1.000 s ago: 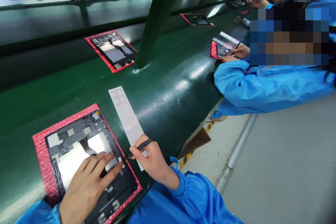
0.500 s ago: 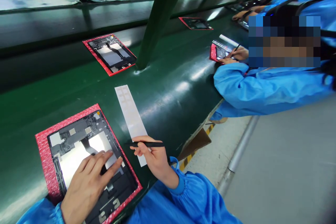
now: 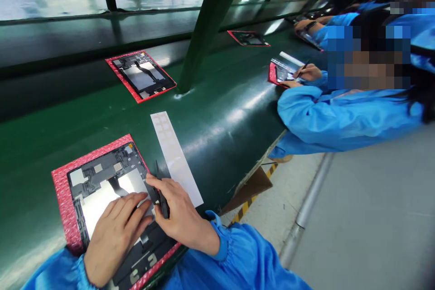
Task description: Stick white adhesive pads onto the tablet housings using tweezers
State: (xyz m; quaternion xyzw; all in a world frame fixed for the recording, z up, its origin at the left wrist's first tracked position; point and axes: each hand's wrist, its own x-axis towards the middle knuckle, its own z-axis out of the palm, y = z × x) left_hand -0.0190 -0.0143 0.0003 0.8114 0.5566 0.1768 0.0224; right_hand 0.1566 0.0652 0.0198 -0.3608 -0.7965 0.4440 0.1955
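Observation:
An opened tablet-like device (image 3: pixel 102 199) lies on red bubble wrap (image 3: pixel 63 199) at the lower left. My left hand (image 3: pixel 117 231) rests flat over its middle, fingers apart and slightly bent. At the device's right edge my right hand (image 3: pixel 183 213) grips black tweezers (image 3: pixel 163 199), their tip pointing up and away; its index finger and thumb reach toward the device. Beside it lies a white strip (image 3: pixel 178 158) with pale pieces on it. What lies under my left fingers is hidden.
Another opened device (image 3: pixel 144 74) on red wrap lies farther back, left of a green post (image 3: pixel 204 31). A third device (image 3: pixel 249 38) is beyond. At the right, a person in a blue sleeve (image 3: pixel 333 122) works at the same green table (image 3: pixel 231 145).
My right hand has moved left from the white strip to the device's edge, and the tweezers have turned from level to steep. The strip's near end has shifted right. My left hand has barely moved.

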